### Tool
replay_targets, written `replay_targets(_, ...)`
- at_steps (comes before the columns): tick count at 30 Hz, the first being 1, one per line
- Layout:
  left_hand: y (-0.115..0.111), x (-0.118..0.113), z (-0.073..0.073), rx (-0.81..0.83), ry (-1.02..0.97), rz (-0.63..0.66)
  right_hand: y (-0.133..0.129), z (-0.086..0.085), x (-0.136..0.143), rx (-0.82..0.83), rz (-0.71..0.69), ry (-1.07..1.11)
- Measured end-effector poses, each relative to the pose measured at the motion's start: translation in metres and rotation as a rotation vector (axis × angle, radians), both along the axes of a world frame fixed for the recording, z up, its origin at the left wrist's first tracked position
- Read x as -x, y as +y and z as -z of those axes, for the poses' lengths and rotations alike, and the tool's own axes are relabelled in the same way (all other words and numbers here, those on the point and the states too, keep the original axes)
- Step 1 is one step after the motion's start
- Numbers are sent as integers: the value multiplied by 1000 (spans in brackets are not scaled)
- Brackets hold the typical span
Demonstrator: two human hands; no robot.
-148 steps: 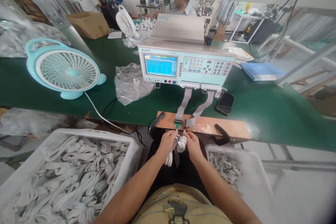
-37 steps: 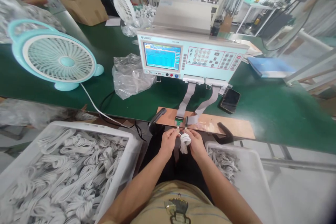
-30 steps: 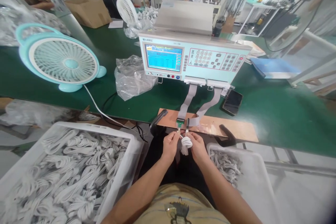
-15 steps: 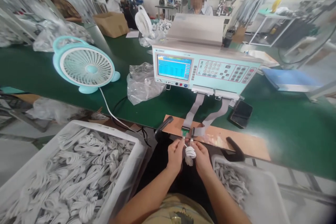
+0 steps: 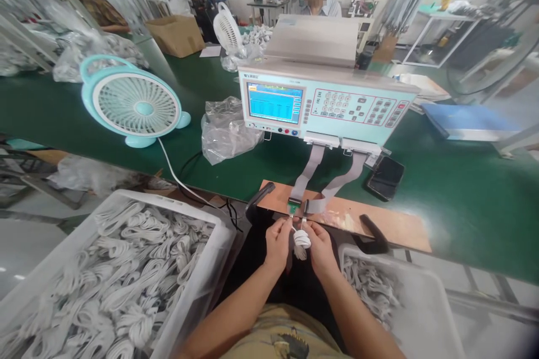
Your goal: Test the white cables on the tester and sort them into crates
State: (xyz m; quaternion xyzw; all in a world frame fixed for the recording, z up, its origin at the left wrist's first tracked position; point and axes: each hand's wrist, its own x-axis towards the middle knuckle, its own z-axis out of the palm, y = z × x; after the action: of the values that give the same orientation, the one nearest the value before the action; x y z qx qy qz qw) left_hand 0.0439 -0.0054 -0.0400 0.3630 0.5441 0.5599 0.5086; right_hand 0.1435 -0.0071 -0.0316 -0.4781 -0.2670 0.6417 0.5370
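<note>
Across the green table (image 5: 446, 196) from the hands (image 5: 277, 244), people (image 5: 334, 9).

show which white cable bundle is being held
The coiled cable between the left hand and right hand; bundles in the left bin and right bin lie heaped, unheld.

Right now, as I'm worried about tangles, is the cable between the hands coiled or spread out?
Coiled: the white cable shows wrapped loops bunched between the left hand and right hand.
</note>
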Motion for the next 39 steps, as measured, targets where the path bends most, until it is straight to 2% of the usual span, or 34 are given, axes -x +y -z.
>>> replay_targets(18,4,5,-3,-52,17,33,0,-1,0,3,5,-27)
replay_targets(26,3,1,0,4,-59,15,0,0,0,-1,-2,-13)
replay_targets(34,5,-1,9,19,-83,45,0,2,0,6,-11,17)
replay_targets(36,5,4,2,21,21,86,-1,5,-1,11,0,9)
replay_targets(39,-1,33,-25,-74,295,156,-1,9,-2,22,-2,-11)
